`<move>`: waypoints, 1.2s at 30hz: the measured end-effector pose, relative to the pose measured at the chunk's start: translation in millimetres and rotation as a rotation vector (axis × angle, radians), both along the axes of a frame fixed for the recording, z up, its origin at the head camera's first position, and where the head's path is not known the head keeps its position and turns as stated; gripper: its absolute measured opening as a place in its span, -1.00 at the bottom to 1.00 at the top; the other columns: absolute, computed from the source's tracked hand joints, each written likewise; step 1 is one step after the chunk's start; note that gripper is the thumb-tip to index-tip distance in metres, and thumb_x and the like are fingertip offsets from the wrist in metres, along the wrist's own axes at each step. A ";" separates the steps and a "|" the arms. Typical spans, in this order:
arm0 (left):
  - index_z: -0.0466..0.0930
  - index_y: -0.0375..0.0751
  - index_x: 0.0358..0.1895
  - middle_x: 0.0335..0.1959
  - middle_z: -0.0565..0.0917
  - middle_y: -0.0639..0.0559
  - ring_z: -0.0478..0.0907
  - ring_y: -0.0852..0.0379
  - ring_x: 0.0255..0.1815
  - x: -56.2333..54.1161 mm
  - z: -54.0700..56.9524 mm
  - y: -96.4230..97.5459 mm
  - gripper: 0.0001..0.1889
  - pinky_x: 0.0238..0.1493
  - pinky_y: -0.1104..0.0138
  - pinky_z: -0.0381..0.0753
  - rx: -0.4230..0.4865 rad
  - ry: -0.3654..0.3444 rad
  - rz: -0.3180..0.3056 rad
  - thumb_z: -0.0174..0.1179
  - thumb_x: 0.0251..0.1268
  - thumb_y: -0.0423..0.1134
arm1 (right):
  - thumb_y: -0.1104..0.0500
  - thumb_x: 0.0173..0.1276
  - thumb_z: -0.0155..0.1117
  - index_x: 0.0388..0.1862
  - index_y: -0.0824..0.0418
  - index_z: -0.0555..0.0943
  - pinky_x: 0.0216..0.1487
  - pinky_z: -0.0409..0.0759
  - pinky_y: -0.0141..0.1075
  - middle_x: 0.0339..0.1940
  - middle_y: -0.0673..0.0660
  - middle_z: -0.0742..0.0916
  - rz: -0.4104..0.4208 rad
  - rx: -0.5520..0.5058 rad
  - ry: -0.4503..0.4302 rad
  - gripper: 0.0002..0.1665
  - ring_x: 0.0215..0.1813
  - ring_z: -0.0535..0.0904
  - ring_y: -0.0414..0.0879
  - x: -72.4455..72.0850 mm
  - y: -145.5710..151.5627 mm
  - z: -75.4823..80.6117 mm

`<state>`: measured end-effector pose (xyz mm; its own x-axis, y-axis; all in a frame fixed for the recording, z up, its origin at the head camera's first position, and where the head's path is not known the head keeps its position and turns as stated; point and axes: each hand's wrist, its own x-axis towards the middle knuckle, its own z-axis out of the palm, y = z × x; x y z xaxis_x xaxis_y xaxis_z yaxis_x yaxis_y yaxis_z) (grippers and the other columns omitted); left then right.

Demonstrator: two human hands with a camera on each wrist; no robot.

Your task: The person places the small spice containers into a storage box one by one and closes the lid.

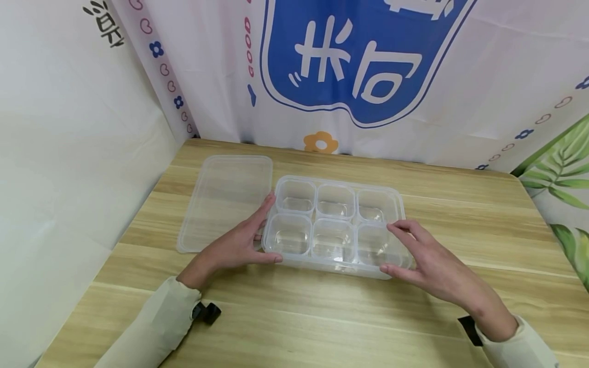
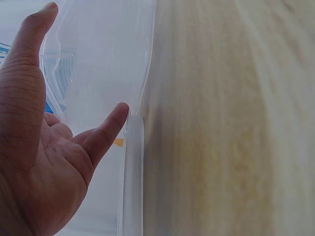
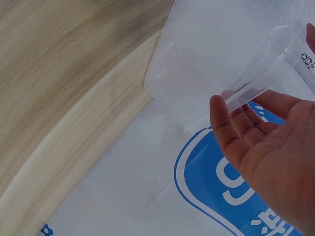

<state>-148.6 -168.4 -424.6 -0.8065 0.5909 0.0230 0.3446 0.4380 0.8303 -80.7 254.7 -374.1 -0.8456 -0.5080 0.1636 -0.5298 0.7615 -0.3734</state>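
Note:
A clear plastic container (image 1: pixel 317 265) on the table holds several small clear boxes in two rows. My left hand (image 1: pixel 239 240) spans its left end, thumb at the front corner and index finger towards the back. In the left wrist view, the fingers are mostly straight, with the little finger (image 2: pixel 110 125) right at the plastic edge. My right hand (image 1: pixel 432 260) holds the front right small box (image 1: pixel 375 245) between thumb and fingers. That box overlaps the container's right rim. In the right wrist view, the fingers (image 3: pixel 224 128) bend at a clear rim.
A translucent flat lid (image 1: pixel 225 199) lies left of the container, close to my left hand. The wooden table (image 1: pixel 294 317) meets a printed curtain (image 1: pixel 221 87) at its back edge. White sheeting (image 1: pixel 60 179) hangs on the left.

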 end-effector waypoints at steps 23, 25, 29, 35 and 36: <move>-0.47 0.06 0.69 0.69 -0.38 -0.01 0.10 -0.13 0.57 -2.1 4.2 -0.8 0.43 0.31 0.08 0.48 -0.051 0.055 -0.040 0.58 0.04 0.18 | 0.06 0.08 0.72 0.73 0.15 -0.16 0.23 0.34 0.46 0.66 0.33 0.03 -0.016 -0.277 -0.111 0.51 0.48 0.19 0.46 -10.0 10.9 -20.9; -0.48 0.05 0.69 0.69 -0.38 -0.03 0.10 -0.12 0.58 -2.6 7.5 -2.3 0.44 0.32 0.08 0.47 -0.054 0.047 -0.050 0.59 0.03 0.16 | 0.07 0.07 0.72 0.73 0.16 -0.21 0.23 0.33 0.46 0.68 0.33 -0.03 -0.012 -0.291 -0.139 0.54 0.50 0.14 0.47 -10.3 11.4 -22.4; -0.46 0.08 0.69 0.69 -0.25 -0.07 0.23 -0.11 0.53 -4.0 15.6 -6.5 0.44 0.33 0.08 0.47 -0.064 0.024 -0.060 0.60 0.02 0.14 | 0.06 0.11 0.70 0.73 0.17 -0.30 0.26 0.31 0.44 0.70 0.30 -0.14 -0.020 -0.308 -0.194 0.57 0.56 0.03 0.45 -9.7 11.5 -24.0; -0.39 0.20 0.70 0.69 -0.09 0.07 0.30 -0.05 0.50 -12.9 28.8 -14.2 0.28 0.35 0.07 0.46 -0.085 0.016 -0.044 0.51 0.19 0.12 | 0.02 0.16 0.67 0.72 0.07 -0.37 0.32 0.20 0.47 0.70 0.28 -0.18 -0.069 -0.312 -0.261 0.57 0.57 0.01 0.44 -7.3 10.8 -23.7; -0.34 0.14 0.71 0.68 -0.04 0.06 0.31 -0.06 0.50 -15.9 31.1 -15.3 0.22 0.34 0.06 0.47 -0.096 0.035 -0.042 0.47 0.25 0.12 | 0.02 0.17 0.66 0.72 0.05 -0.38 0.32 0.20 0.46 0.70 0.28 -0.17 -0.076 -0.313 -0.269 0.57 0.56 0.05 0.45 -7.0 10.9 -23.8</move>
